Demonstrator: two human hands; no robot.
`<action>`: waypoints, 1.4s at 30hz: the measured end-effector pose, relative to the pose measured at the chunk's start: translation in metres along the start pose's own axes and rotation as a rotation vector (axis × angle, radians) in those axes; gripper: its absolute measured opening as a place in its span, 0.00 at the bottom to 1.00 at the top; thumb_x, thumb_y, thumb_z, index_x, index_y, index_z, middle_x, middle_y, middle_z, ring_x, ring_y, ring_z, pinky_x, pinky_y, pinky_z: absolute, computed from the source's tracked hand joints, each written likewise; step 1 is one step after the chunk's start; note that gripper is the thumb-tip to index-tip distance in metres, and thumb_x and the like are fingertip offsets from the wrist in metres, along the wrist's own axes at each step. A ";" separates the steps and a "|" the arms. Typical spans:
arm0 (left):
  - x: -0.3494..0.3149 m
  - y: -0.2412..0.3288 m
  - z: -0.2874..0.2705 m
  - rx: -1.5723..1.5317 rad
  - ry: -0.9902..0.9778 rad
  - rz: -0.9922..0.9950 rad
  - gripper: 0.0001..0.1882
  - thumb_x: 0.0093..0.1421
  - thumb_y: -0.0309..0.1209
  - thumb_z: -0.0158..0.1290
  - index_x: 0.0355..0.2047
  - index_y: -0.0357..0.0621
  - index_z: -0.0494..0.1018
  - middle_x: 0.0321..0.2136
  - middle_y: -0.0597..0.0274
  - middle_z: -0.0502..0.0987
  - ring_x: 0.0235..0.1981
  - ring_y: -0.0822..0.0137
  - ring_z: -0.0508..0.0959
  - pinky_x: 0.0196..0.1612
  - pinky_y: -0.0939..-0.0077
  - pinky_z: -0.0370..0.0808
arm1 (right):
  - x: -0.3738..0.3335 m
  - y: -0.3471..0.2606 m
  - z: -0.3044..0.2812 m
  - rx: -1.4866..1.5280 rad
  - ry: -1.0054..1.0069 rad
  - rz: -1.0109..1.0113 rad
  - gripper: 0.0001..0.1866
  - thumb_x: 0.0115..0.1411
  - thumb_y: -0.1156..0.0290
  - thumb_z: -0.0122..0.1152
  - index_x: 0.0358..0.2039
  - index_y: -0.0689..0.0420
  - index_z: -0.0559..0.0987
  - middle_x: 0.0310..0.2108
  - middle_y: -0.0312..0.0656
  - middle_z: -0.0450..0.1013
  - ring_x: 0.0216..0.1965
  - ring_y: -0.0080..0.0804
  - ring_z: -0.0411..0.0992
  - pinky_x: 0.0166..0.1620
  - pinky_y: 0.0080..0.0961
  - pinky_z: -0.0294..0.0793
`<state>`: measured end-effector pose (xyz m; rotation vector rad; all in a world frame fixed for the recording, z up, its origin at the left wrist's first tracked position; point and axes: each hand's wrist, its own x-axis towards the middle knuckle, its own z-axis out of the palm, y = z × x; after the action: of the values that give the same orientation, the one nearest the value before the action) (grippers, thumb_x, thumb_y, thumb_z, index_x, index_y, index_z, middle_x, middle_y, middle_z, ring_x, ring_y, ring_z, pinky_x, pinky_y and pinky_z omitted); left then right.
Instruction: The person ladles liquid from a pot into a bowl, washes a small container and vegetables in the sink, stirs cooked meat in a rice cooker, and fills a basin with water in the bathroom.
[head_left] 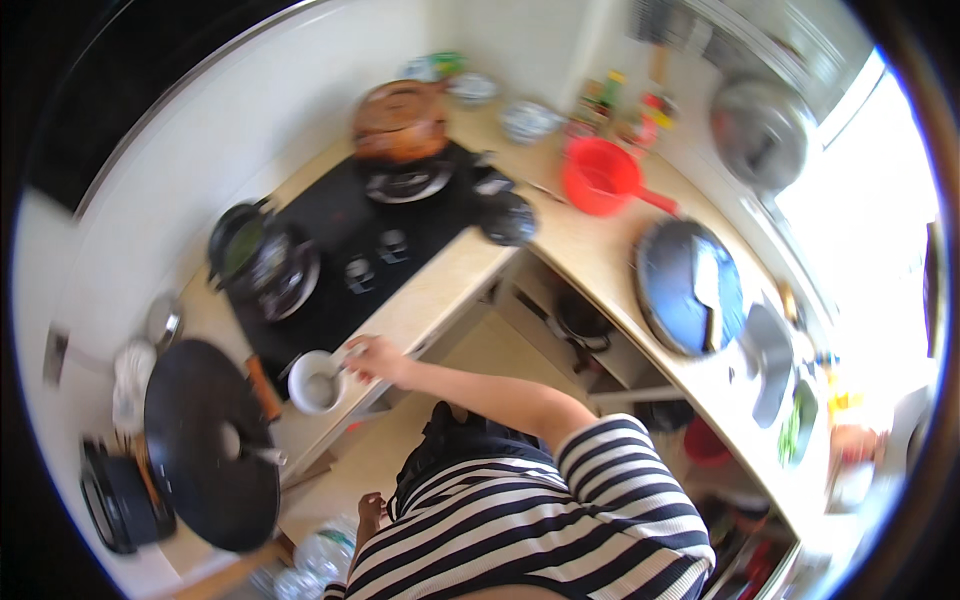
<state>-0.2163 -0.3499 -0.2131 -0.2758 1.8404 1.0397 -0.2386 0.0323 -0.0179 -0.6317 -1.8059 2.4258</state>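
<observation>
My right hand (375, 357) reaches out to the left, to the front edge of the pale counter (440, 290). Its fingers are closed at the right rim of a small white bowl (316, 382), which stands on the counter beside the black cooktop (340, 240). Motion blur hides whether a pale utensil lies between fingers and bowl. A large round black lid (205, 445) with a knob lies just left of the bowl. My left hand is out of sight beside my striped shirt.
On the cooktop stand a brown clay pot (400, 120) and a dark pot (240, 245). Along the right counter are a red handled strainer (600, 175), a dark pan with a spatula (685, 285), a steel lid (760, 130) and a bright window.
</observation>
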 end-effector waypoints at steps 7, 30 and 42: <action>0.060 0.052 0.037 0.353 -0.134 0.069 0.09 0.56 0.25 0.43 0.38 0.45 0.67 0.20 0.63 0.69 0.18 0.71 0.70 0.20 0.76 0.69 | -0.098 -0.001 -0.057 -0.022 0.153 -0.042 0.21 0.54 0.66 0.55 0.46 0.63 0.66 0.21 0.38 0.70 0.18 0.24 0.69 0.22 0.19 0.70; -0.245 0.105 0.615 0.915 -1.364 0.639 0.11 0.58 0.28 0.46 0.42 0.44 0.68 0.34 0.63 0.73 0.31 0.75 0.73 0.33 0.83 0.70 | -0.702 0.238 -0.146 0.732 1.753 -0.078 0.09 0.57 0.75 0.49 0.37 0.64 0.73 0.26 0.44 0.73 0.22 0.24 0.71 0.24 0.17 0.72; -0.343 0.055 0.796 0.942 -1.588 0.345 0.13 0.57 0.27 0.45 0.43 0.40 0.67 0.36 0.60 0.72 0.34 0.72 0.73 0.37 0.79 0.70 | -0.793 0.227 -0.209 0.620 2.049 -0.058 0.09 0.56 0.74 0.50 0.36 0.64 0.74 0.25 0.43 0.73 0.21 0.22 0.70 0.23 0.14 0.71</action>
<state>0.4300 0.2014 -0.0329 1.1482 0.6596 0.2058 0.6057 -0.0720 -0.0468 -1.7262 -0.1489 0.8260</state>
